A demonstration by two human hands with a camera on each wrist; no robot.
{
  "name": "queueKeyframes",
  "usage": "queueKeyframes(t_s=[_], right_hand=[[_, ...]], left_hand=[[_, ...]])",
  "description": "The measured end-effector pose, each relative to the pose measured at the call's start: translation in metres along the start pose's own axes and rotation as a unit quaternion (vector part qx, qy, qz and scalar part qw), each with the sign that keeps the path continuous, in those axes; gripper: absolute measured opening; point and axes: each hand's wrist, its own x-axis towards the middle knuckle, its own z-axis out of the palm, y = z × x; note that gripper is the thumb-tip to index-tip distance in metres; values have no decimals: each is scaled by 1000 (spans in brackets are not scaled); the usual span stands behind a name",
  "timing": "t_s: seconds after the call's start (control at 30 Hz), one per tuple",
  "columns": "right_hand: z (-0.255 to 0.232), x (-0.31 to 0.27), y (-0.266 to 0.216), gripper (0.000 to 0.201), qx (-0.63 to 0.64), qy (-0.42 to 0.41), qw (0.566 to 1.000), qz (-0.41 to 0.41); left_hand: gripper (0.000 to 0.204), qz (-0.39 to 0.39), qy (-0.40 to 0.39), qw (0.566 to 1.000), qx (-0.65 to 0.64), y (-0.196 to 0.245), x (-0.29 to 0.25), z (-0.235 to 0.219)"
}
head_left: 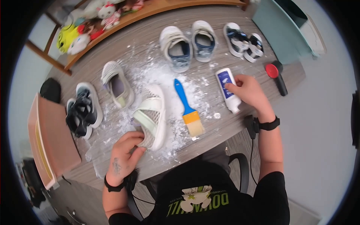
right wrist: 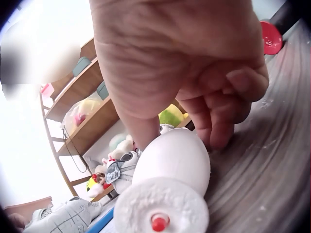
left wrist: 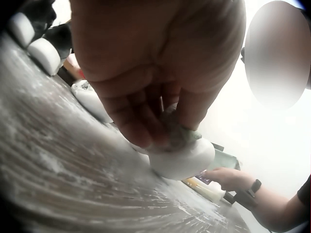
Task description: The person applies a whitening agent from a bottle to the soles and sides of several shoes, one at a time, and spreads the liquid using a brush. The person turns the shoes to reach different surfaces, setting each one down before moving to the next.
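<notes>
My left hand [head_left: 125,153] pinches the heel of a white shoe [head_left: 160,123] with pale green straps, fingers on one side and thumb on the other. In the left wrist view the shoe's white sole [left wrist: 182,160] shows under the fingertips. A white squeeze bottle [head_left: 227,88] with a blue label lies at my right hand [head_left: 249,92], which grips its side, thumb over the label. Its wide white end and red tip [right wrist: 159,223] face the right wrist camera. Between the hands lies a paintbrush [head_left: 187,112] with a blue handle and pale bristles.
White powder and smears [head_left: 150,71] cover much of the table. The matching shoe [head_left: 118,84], dark sandals [head_left: 84,108], sneakers [head_left: 176,48] and small sandals [head_left: 243,43] stand around. A pink bin [head_left: 60,142], teal bin [head_left: 281,33], black-and-red tool [head_left: 277,77] and toy shelf [head_left: 150,13] border the space.
</notes>
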Motion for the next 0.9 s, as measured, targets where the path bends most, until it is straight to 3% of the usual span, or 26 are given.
queueKeyframes(t_s=[0.13,0.23,0.4,0.53,0.73,0.9], right_hand=[[1,1,-25,36,-26,-84,996,-33],[6,-17,-54,38,298,-107,944,-89],[30,-13,-96,42,465,-33,854,-230],[58,4,-116,32,520,40,820,-238],[93,10,-104,40,503,39,831,-234],[94,4,-91,43,489,33,842,-225]], left_hand=[[18,-20,-6,997,-78,-15,2,-5],[19,-28,-13,994,-104,-19,2,-5],[19,-5,-11,992,-123,-25,2,-1],[20,-2,-9,994,-110,-21,3,-1],[21,5,-11,994,-108,-23,3,-1],[20,-8,-24,994,-108,-21,6,-4]])
